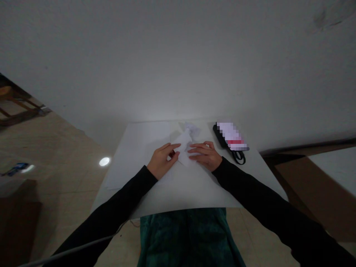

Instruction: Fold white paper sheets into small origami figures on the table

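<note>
A creased, partly folded piece of white paper (pixel 184 148) stands out from the white table between my two hands, its crumpled far end flaring toward the wall. My left hand (pixel 164 159) grips its left edge, with thumb and index finger on the paper. On the right edge, my right hand (pixel 204 154) holds the paper with its fingers fairly straight and close together. Exactly how the fingertips press on it is hard to make out in the dim light. Flat white paper (pixel 139 148) lies left of my left hand.
Right of my hands, a phone (pixel 232 135) with a blurred screen leans on a black case (pixel 219 136) with a looped strap (pixel 239 157). A wall (pixel 178 66) rises behind the white table (pixel 183 196). A cable (pixel 83 245) crosses near my left sleeve; cardboard (pixel 314 196) lies at right.
</note>
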Tool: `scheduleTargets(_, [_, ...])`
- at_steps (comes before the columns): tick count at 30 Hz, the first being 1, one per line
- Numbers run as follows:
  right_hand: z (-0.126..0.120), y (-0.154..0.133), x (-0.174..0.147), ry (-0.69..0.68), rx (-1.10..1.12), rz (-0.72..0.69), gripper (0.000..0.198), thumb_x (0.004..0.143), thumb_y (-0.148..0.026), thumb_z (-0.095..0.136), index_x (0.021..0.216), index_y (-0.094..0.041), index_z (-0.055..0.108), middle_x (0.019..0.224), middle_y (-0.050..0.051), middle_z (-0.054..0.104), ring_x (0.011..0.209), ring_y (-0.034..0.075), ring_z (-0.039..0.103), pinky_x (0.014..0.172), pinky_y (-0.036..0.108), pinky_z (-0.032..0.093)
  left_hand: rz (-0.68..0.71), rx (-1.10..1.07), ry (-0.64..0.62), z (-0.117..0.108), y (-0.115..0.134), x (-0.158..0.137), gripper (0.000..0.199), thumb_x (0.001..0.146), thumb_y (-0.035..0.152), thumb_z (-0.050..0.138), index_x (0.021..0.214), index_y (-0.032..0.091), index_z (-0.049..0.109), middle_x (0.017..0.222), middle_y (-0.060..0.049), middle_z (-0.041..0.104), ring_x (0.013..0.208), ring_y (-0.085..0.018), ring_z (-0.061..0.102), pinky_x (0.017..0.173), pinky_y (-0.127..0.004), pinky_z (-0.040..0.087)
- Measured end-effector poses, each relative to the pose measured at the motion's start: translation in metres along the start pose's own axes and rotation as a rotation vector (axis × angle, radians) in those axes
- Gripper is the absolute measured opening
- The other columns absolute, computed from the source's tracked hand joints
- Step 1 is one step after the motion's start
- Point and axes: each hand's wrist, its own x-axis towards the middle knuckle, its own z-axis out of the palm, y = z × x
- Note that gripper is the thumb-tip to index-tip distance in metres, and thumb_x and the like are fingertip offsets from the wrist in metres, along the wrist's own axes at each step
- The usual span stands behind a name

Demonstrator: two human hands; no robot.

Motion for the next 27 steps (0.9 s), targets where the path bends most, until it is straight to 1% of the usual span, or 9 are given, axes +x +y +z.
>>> scheduleTargets(2, [-0.002,0.009,-0.008,-0.067,0.139,-0.038,0.024,0.094,-0.025,0.046,0.097,-0.026,0.070,0.110,0.004,0.071,0.108,0.016,0.062,0.091,0.038,0.035,-0.137,-0.064,-0.073,-0.002,0.008,-0.004,0.030,0.088,0.034,0.054,0.110,0.019,0.065,0.079,-0.003,0.066,0.064,-0.013,0.061,0.067,-0.024,0.052])
scheduleTargets(5, [-0.010,0.016,-0.016,-0.180,0.314,-0.003,0.026,0.095,-0.030,0.045,0.105,-0.026,0.069,0.116,0.006,0.068,0.113,0.018,0.061,0.092,0.038,0.041,-0.181,0.013,-0.077,-0.006,0.009,-0.006,0.025,0.088,0.036,0.054,0.102,0.021,0.069,0.089,-0.004,0.070,0.071,-0.016,0.064,0.072,-0.029,0.053])
scheduleTargets(7, [-0.015,0.017,-0.017,-0.204,0.443,0.052,0.027,0.094,-0.035,0.047,0.105,-0.026,0.070,0.118,0.007,0.067,0.116,0.019,0.059,0.094,0.039,0.045,-0.107,0.117,-0.003,-0.007,0.003,-0.006,0.023,0.088,0.035,0.054,0.096,0.021,0.070,0.109,-0.008,0.067,0.092,-0.021,0.064,0.086,-0.037,0.051])
scheduleTargets(9, [-0.019,0.015,-0.015,-0.192,0.542,0.120,0.026,0.092,-0.035,0.049,0.103,-0.025,0.071,0.116,0.007,0.068,0.116,0.019,0.059,0.096,0.038,0.047,0.019,0.207,0.043,-0.007,-0.005,-0.004,0.020,0.087,0.033,0.057,0.093,0.020,0.070,0.132,-0.010,0.054,0.120,-0.028,0.052,0.102,-0.048,0.041])
scheduleTargets(11, [-0.020,0.012,-0.012,-0.158,0.604,0.196,0.023,0.091,-0.033,0.052,0.098,-0.025,0.072,0.111,0.007,0.070,0.112,0.019,0.062,0.096,0.038,0.048,0.162,0.206,-0.049,-0.006,-0.011,-0.004,0.017,0.087,0.029,0.056,0.096,0.020,0.069,0.141,-0.009,0.047,0.130,-0.027,0.043,0.108,-0.050,0.035])
scheduleTargets(14, [-0.018,0.005,-0.008,-0.080,0.661,0.316,0.020,0.088,-0.032,0.056,0.092,-0.023,0.073,0.103,0.008,0.072,0.105,0.020,0.065,0.093,0.039,0.051,0.303,0.049,-0.355,-0.006,-0.013,-0.005,0.020,0.091,0.025,0.051,0.104,0.021,0.065,0.127,-0.009,0.059,0.119,-0.019,0.055,0.102,-0.039,0.045])
scheduleTargets(16, [-0.015,-0.001,-0.006,-0.034,0.667,0.393,0.019,0.087,-0.033,0.057,0.091,-0.023,0.073,0.098,0.007,0.072,0.100,0.020,0.066,0.090,0.038,0.052,0.313,-0.017,-0.454,-0.006,-0.012,-0.007,0.024,0.090,0.028,0.052,0.110,0.020,0.063,0.122,-0.009,0.062,0.116,-0.018,0.057,0.099,-0.035,0.048])
scheduleTargets(20, [-0.013,-0.011,-0.002,0.037,0.617,0.492,0.018,0.085,-0.035,0.059,0.082,-0.023,0.072,0.090,0.006,0.069,0.089,0.019,0.066,0.083,0.037,0.051,0.294,-0.032,-0.467,-0.008,-0.007,-0.011,0.031,0.089,0.028,0.053,0.117,0.018,0.061,0.129,-0.012,0.055,0.118,-0.020,0.054,0.101,-0.036,0.046])
scheduleTargets(27, [-0.013,-0.011,0.003,0.083,0.492,0.631,0.024,0.081,-0.036,0.061,0.063,-0.020,0.066,0.076,0.003,0.058,0.066,0.015,0.057,0.063,0.032,0.046,0.264,-0.053,-0.445,-0.006,0.010,-0.017,0.031,0.089,0.026,0.051,0.116,0.014,0.061,0.117,-0.013,0.057,0.108,-0.020,0.058,0.094,-0.033,0.051])
